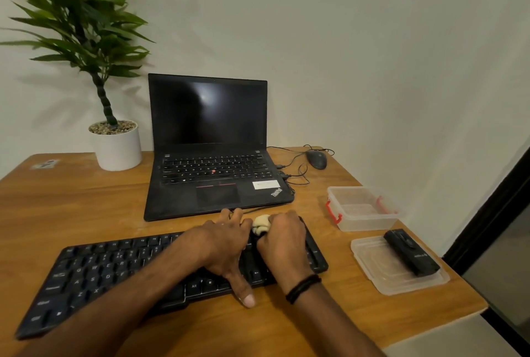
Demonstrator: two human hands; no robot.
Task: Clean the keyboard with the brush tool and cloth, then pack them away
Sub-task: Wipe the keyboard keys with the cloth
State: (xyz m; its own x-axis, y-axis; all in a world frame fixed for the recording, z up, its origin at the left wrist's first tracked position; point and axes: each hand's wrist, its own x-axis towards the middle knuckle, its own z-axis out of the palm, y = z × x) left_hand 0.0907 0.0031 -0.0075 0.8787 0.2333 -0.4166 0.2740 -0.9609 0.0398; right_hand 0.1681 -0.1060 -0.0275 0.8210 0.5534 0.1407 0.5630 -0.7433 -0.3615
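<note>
A black keyboard [109, 270] lies slanted across the front of the wooden desk [71, 199]. My right hand [282, 239] grips a bunched cream cloth [260, 224] and holds it against the keyboard's right part. My left hand [226, 245] lies flat over the keys just left of the cloth, fingers spread and thumb reaching past the keyboard's front edge. The black brush tool [410, 255] rests on a clear plastic lid [381, 273] at the right of the desk.
A clear plastic box [362, 209] with red clips stands open behind the lid. An open black laptop [212, 156] sits behind the keyboard, with a wired mouse [316, 159] to its right. A potted plant [117, 144] stands at the back left. The desk's right edge is near the lid.
</note>
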